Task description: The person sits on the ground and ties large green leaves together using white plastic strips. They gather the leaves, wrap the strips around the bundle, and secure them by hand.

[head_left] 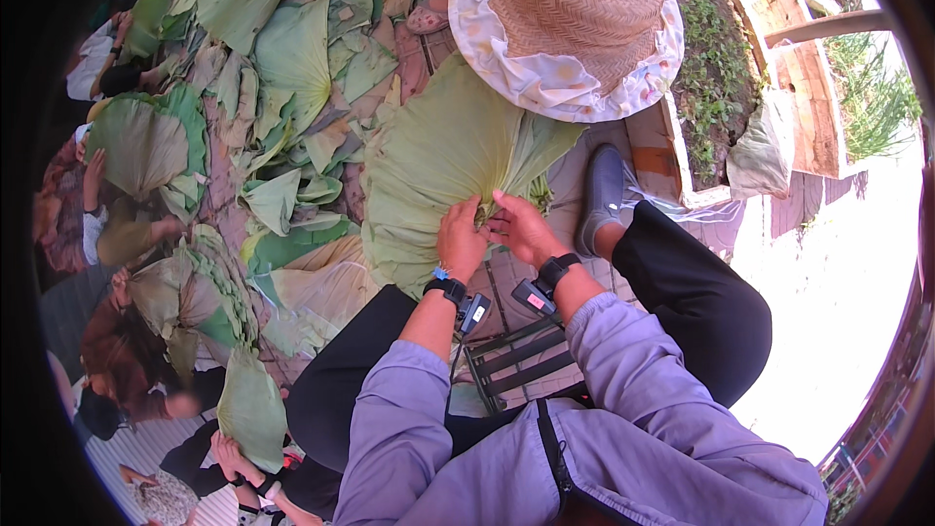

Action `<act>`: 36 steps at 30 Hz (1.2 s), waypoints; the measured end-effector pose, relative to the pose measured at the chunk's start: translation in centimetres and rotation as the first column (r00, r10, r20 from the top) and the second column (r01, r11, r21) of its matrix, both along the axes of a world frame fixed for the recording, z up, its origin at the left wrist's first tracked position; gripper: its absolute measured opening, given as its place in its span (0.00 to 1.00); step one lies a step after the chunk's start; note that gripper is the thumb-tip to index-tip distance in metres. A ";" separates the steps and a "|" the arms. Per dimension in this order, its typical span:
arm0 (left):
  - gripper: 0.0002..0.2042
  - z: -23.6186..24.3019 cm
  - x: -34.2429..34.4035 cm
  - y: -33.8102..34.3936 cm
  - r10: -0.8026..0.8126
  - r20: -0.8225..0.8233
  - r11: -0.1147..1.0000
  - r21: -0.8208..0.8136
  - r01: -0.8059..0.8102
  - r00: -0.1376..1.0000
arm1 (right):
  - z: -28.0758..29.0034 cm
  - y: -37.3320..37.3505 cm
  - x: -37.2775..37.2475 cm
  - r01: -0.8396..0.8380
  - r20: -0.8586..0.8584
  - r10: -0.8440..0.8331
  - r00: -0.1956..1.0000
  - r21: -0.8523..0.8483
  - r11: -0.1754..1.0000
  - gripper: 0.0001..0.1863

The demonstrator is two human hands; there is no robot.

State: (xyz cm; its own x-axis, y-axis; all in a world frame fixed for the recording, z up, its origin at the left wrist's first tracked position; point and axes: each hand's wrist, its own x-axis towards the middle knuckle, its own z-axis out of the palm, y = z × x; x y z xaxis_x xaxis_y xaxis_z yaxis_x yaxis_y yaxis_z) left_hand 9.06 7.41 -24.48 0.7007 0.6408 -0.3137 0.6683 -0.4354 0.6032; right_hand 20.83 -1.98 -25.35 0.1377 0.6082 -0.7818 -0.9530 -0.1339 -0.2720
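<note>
A big pale-green leaf bundle (433, 151), fanned out and veined, lies in front of me under the hat's brim. My left hand (463, 239) is closed on it near its gathered stem end, fingertips pressed to the leaf. Just to its right, my right hand (521, 234) pinches the same gathered end, thumb and fingers curled round it. The crumpled stem ends are partly hidden by my fingers. Each of my wrists carries a black strap with a small device.
Loose leaves (292, 68) cover the paving at left, where several co-workers (122, 341) handle leaves. A straw hat (575, 15) with a frilled brim sits ahead. Planter boxes (794, 117) stand at right. A slatted stool (516, 365) is between my legs; my shoe (604, 190) is beside the bundle.
</note>
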 end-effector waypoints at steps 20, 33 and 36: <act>0.12 -0.2 -4.2 -0.8 0.743 0.301 0.669 -0.360 -0.651 0.597 | -0.7 1.4 0.9 -0.034 0.207 0.073 0.976 -0.183 0.982 0.12; 0.50 0.8 -5.2 -5.5 0.844 -0.304 -0.258 -0.953 -0.162 0.443 | 1.2 0.2 0.0 -0.067 0.142 0.070 0.987 -0.026 0.997 0.11; 0.44 0.2 -4.1 -5.8 0.909 -0.268 -0.258 -0.963 -0.075 0.320 | 1.3 -0.5 -0.5 -0.067 0.104 0.067 0.992 -0.003 0.998 0.11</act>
